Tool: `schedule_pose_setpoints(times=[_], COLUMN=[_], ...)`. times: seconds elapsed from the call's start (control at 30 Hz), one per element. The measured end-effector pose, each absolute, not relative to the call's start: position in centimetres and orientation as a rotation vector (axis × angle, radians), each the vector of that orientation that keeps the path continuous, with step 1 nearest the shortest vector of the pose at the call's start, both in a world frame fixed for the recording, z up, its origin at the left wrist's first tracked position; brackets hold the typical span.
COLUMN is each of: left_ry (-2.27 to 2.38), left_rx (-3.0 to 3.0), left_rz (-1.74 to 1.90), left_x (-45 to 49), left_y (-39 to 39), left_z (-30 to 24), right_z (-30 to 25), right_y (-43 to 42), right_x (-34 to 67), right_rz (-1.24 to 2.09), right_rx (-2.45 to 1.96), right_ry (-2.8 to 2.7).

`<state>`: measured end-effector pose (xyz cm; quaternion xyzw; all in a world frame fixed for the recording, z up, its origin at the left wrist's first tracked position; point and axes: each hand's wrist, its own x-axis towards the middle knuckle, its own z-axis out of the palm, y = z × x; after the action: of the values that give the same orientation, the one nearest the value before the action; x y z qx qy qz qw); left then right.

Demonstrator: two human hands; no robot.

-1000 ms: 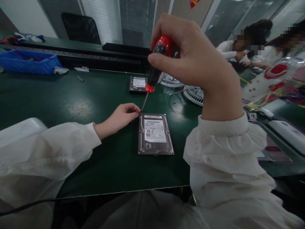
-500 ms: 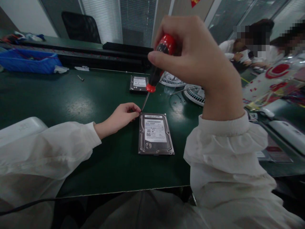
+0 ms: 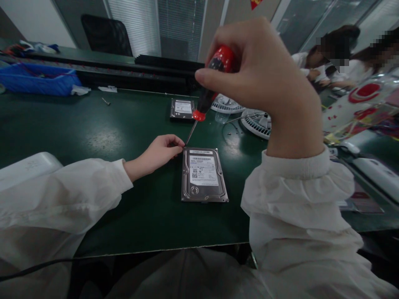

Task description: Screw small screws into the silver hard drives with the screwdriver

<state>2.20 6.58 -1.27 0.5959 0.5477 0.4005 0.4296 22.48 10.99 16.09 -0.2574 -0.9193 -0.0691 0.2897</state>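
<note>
A hard drive [image 3: 204, 174] lies label up on the green table in front of me. My right hand [image 3: 252, 70] is wrapped round the red and black handle of a screwdriver [image 3: 204, 101]. The shaft slants down to the left, its tip at the drive's far left corner. At that same corner, the fingertips of my left hand [image 3: 163, 149] are pinched together beside the tip. Whatever sits between those fingertips is too small to make out. Farther back lies a second hard drive [image 3: 182, 109].
White fan grilles [image 3: 257, 124] lie behind my right wrist, with small dark screws [image 3: 230, 133] near them. A blue bin [image 3: 40, 79] stands at the far left, and a single screw [image 3: 106, 101] lies closer in. People in white sleeves sit at the right.
My right hand and the screwdriver's handle have shifted slightly to the right, with the tip staying at the corner. My left hand and the drive are practically unmoved.
</note>
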Motion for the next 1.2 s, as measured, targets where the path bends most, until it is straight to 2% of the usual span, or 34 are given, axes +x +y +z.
schedule_pose_setpoints(times=[0.13, 0.33, 0.53, 0.73, 0.97, 1.2], left_ry=[1.374, 1.373, 1.357, 1.375, 1.372, 1.357], left_rx=[1.482, 1.48, 1.497, 1.478, 1.48, 1.485], left_rz=[0.994, 0.997, 0.988, 0.995, 0.985, 0.991], left_x=[2.3, 2.3, 2.1, 2.3, 1.9, 2.0], left_y=[6.5, 6.4, 6.6, 6.5, 6.5, 6.6], left_z=[-1.0, -1.0, -1.3, -1.0, -1.3, -1.3], right_z=[15.8, 16.0, 16.0, 16.0, 16.2, 16.2], right_y=[11.3, 11.0, 10.9, 10.4, 10.9, 11.1], right_x=[22.5, 22.2, 22.4, 22.3, 22.4, 22.8], right_rz=[-0.198, -0.018, -0.259, 0.112, -0.257, -0.254], right_rx=[-0.781, -0.762, -0.831, -0.831, -0.846, -0.834], right_ry=[-2.406, -2.467, -2.429, -2.447, -2.502, -2.479])
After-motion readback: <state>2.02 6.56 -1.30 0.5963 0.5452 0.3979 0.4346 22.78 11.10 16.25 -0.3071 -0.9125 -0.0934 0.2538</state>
